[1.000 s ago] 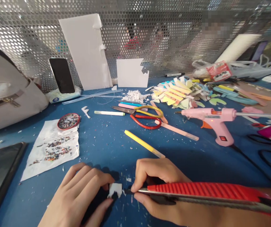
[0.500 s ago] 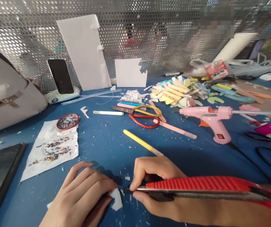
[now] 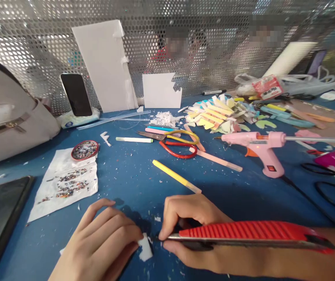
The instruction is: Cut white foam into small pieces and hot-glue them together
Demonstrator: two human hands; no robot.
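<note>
My right hand (image 3: 190,226) grips a red utility knife (image 3: 243,230) low, near its blade end, while the ribbed handle lies back over my wrist. The blade tip points left at a small white board piece (image 3: 146,249), with a slight gap between them. My left hand (image 3: 100,242) has its fingers bent and pressed together, pinching that piece by its left edge with thumb and forefinger. Part of the piece is hidden under the fingertips. A tiny white offcut (image 3: 157,219) lies on the blue table (image 3: 126,175) just beyond the blade.
A yellow marker (image 3: 176,176), red-and-yellow-handled scissors (image 3: 181,144) and a pink glue gun (image 3: 255,148) lie ahead. Dark specks cover a white sheet (image 3: 47,195) beside a red-rimmed dish (image 3: 84,150). A phone (image 3: 6,218) lies left. A paper-scrap pile (image 3: 214,113) sits farther back.
The knife has shifted slightly, its handle end moving left over my wrist. My left fingertips have drawn back a little left, showing more of the white piece.
</note>
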